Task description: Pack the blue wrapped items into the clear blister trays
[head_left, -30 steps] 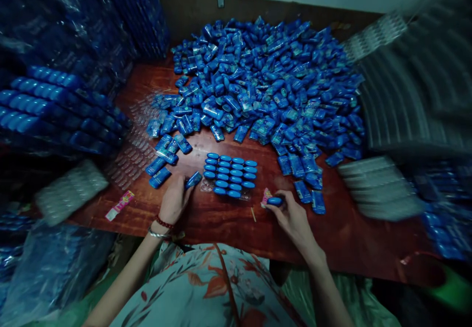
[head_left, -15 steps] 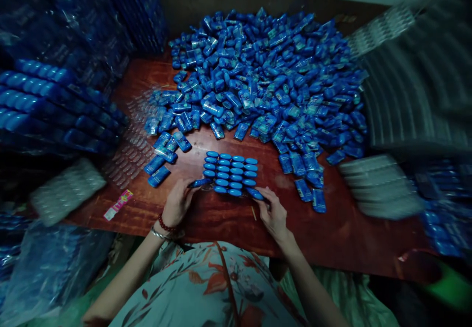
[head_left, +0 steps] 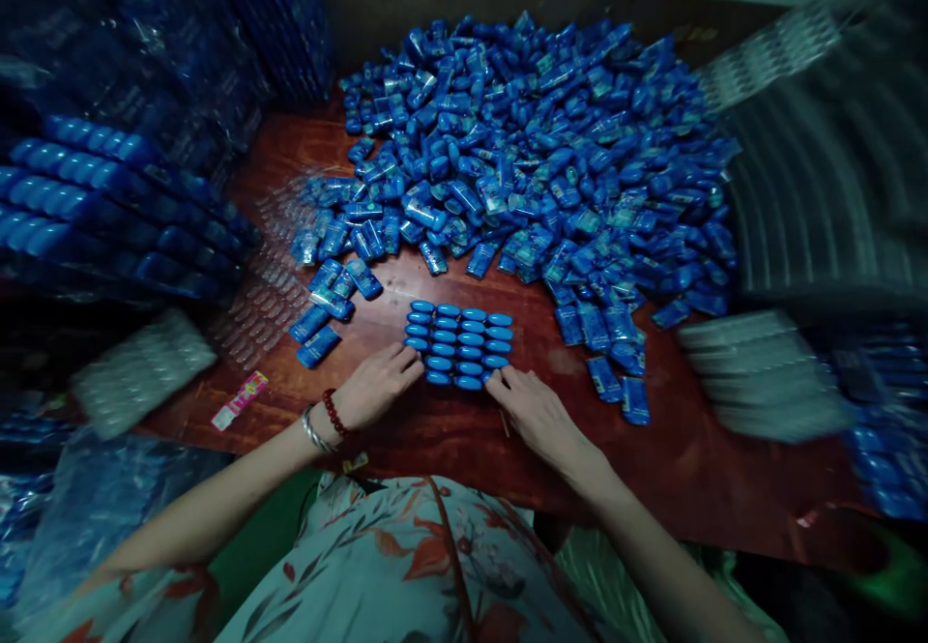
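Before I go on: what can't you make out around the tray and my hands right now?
- Head view: print on the loose blue packs, too small.
- Near edge of the filled tray, covered by the left hand and right hand.
- Stacks at right, blurred.
- Heap at left, dark.

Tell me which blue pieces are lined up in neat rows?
The block between the left hand and right hand; the big pile behind is jumbled.
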`<move>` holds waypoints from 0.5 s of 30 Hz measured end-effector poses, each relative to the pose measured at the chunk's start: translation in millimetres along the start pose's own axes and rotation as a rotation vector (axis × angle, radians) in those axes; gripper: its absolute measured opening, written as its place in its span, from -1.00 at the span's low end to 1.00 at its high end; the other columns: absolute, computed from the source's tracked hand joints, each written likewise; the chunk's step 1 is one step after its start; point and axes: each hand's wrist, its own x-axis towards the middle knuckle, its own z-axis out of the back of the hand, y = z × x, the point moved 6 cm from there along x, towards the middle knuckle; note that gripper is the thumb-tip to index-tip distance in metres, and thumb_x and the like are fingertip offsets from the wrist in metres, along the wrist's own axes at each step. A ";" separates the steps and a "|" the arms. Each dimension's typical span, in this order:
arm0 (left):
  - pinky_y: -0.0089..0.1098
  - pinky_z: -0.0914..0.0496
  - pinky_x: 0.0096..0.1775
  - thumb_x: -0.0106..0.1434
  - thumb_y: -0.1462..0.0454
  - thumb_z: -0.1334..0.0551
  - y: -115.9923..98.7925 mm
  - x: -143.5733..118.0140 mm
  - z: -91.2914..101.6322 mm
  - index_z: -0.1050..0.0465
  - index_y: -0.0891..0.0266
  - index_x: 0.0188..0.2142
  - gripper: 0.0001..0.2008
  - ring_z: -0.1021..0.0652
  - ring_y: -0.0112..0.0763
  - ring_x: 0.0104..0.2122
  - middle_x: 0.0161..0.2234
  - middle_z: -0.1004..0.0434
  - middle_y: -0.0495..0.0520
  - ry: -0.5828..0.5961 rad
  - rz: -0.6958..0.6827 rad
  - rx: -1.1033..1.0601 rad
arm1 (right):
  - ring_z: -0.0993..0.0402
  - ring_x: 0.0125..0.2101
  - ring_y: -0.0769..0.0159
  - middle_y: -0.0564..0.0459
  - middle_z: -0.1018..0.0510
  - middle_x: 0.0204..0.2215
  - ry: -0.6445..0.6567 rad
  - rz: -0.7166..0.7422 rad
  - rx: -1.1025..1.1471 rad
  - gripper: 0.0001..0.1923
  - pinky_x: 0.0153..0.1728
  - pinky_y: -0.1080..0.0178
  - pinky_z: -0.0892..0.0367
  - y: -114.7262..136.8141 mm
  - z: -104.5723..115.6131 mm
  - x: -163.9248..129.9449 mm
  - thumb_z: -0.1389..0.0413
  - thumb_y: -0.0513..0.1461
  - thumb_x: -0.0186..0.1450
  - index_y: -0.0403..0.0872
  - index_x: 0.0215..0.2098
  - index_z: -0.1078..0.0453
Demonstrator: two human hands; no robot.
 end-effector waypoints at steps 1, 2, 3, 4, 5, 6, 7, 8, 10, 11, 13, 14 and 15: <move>-0.33 -0.37 -0.27 0.28 0.42 0.05 -1.6 1.4 -2.7 -0.37 0.29 -0.20 -0.76 -0.36 -0.31 -0.31 -0.28 -0.38 0.15 0.015 0.002 0.004 | -0.38 -0.37 0.31 0.00 -0.44 -0.31 0.009 -0.007 -0.015 -0.69 -0.27 0.25 -0.28 0.8 -0.5 1.2 0.13 -0.45 0.25 -0.04 -0.18 -0.31; -0.33 -0.37 -0.27 0.28 0.42 0.04 -2.5 1.9 -5.6 -0.37 0.29 -0.18 -0.75 -0.35 -0.31 -0.31 -0.28 -0.38 0.15 0.013 0.013 0.007 | -0.39 -0.39 0.32 0.01 -0.45 -0.33 0.003 -0.021 -0.030 -0.68 -0.30 0.28 -0.28 1.2 -1.9 2.0 0.14 -0.45 0.25 -0.03 -0.18 -0.31; -0.32 -0.37 -0.27 0.28 0.41 0.04 -2.3 1.6 -8.4 -0.36 0.29 -0.15 -0.74 -0.35 -0.31 -0.30 -0.26 -0.38 0.16 -0.007 0.035 0.009 | -0.39 -0.41 0.33 0.01 -0.46 -0.34 -0.019 -0.041 -0.045 -0.67 -0.34 0.30 -0.27 1.2 -3.9 2.2 0.14 -0.45 0.25 -0.02 -0.16 -0.32; -0.32 -0.37 -0.27 0.28 0.41 0.04 -1.2 0.2 -10.5 -0.35 0.29 -0.10 -0.72 -0.36 -0.30 -0.29 -0.22 -0.38 0.18 -0.047 0.064 0.007 | -0.40 -0.44 0.34 0.00 -0.47 -0.34 -0.057 -0.065 -0.059 -0.66 -0.37 0.32 -0.27 0.9 -6.3 1.8 0.13 -0.44 0.25 -0.01 -0.15 -0.32; -0.30 -0.37 -0.27 0.28 0.42 0.05 0.6 -2.3 -11.6 -0.33 0.27 -0.05 -0.69 -0.36 -0.29 -0.28 -0.18 -0.38 0.20 -0.104 0.096 -0.003 | -0.41 -0.46 0.35 -0.01 -0.48 -0.34 -0.111 -0.089 -0.067 -0.65 -0.39 0.32 -0.27 0.8 -8.9 0.6 0.13 -0.43 0.25 0.00 -0.12 -0.33; -0.29 -0.38 -0.25 0.28 0.42 0.06 3.1 -6.2 -11.7 -0.31 0.24 0.00 -0.65 -0.37 -0.28 -0.24 -0.12 -0.36 0.21 -0.173 0.129 -0.026 | -0.42 -0.46 0.35 -0.02 -0.50 -0.32 -0.177 -0.114 -0.065 -0.65 -0.40 0.32 -0.28 0.8 -11.5 -1.5 0.12 -0.41 0.26 0.01 -0.09 -0.33; -0.28 -0.37 -0.22 0.27 0.43 0.06 6.5 -11.8 -10.7 -0.30 0.20 0.03 -0.62 -0.38 -0.27 -0.20 -0.07 -0.33 0.21 -0.251 0.164 -0.064 | -0.44 -0.44 0.34 -0.03 -0.51 -0.28 -0.252 -0.140 -0.050 -0.66 -0.38 0.32 -0.30 0.7 -14.0 -4.9 0.11 -0.38 0.28 0.01 -0.06 -0.32; -0.26 -0.37 -0.19 0.27 0.43 0.05 11.4 -19.3 -8.7 -0.29 0.15 0.05 -0.61 -0.38 -0.27 -0.16 -0.03 -0.30 0.21 -0.335 0.209 -0.109 | -0.47 -0.39 0.32 -0.04 -0.52 -0.23 -0.331 -0.168 -0.019 -0.67 -0.35 0.31 -0.32 0.1 -16.4 -9.7 0.09 -0.34 0.30 0.01 -0.02 -0.31; -0.22 -0.35 -0.12 0.28 0.38 0.00 27.4 -42.1 -3.1 -0.27 0.12 0.07 -0.62 -0.37 -0.23 -0.09 0.00 -0.25 0.21 -0.518 0.375 -0.170 | -0.48 -0.25 0.28 -0.04 -0.51 -0.14 -0.491 -0.241 0.092 -0.68 -0.24 0.29 -0.34 -4.4 -20.8 -23.8 0.06 -0.27 0.32 0.01 0.03 -0.28; -0.18 -0.34 -0.09 0.28 0.34 -0.03 38.3 -57.7 -0.9 -0.26 0.14 0.08 -0.63 -0.36 -0.20 -0.07 -0.01 -0.25 0.23 -0.605 0.507 -0.167 | -0.47 -0.20 0.29 -0.04 -0.50 -0.13 -0.567 -0.296 0.159 -0.68 -0.20 0.29 -0.34 -9.4 -22.9 -33.4 0.06 -0.25 0.33 0.00 0.04 -0.28; -0.06 -0.29 -0.04 0.26 0.21 -0.10 60.9 -93.8 -0.7 -0.23 0.24 0.09 -0.59 -0.34 -0.09 -0.05 -0.07 -0.27 0.27 -0.727 0.821 -0.103 | -0.46 -0.19 0.30 -0.04 -0.52 -0.17 -0.696 -0.451 0.268 -0.72 -0.17 0.28 -0.33 -26.2 -26.6 -57.2 0.07 -0.22 0.34 -0.04 -0.01 -0.31; 0.00 -0.27 -0.03 0.24 0.14 -0.12 70.5 -109.5 -3.8 -0.22 0.30 0.09 -0.54 -0.33 -0.03 -0.05 -0.11 -0.29 0.29 -0.733 0.946 -0.077 | -0.45 -0.21 0.30 -0.05 -0.52 -0.22 -0.747 -0.550 0.290 -0.73 -0.17 0.27 -0.32 -37.5 -27.9 -71.1 0.08 -0.21 0.35 -0.06 -0.06 -0.35; 0.03 -0.26 -0.03 0.22 0.07 -0.14 78.8 -121.6 -8.4 -0.22 0.35 0.08 -0.47 -0.33 0.01 -0.05 -0.13 -0.29 0.30 -0.721 1.027 -0.079 | -0.44 -0.24 0.28 -0.06 -0.52 -0.25 -0.784 -0.654 0.287 -0.73 -0.17 0.24 -0.32 -50.1 -28.7 -85.5 0.09 -0.18 0.35 -0.08 -0.10 -0.37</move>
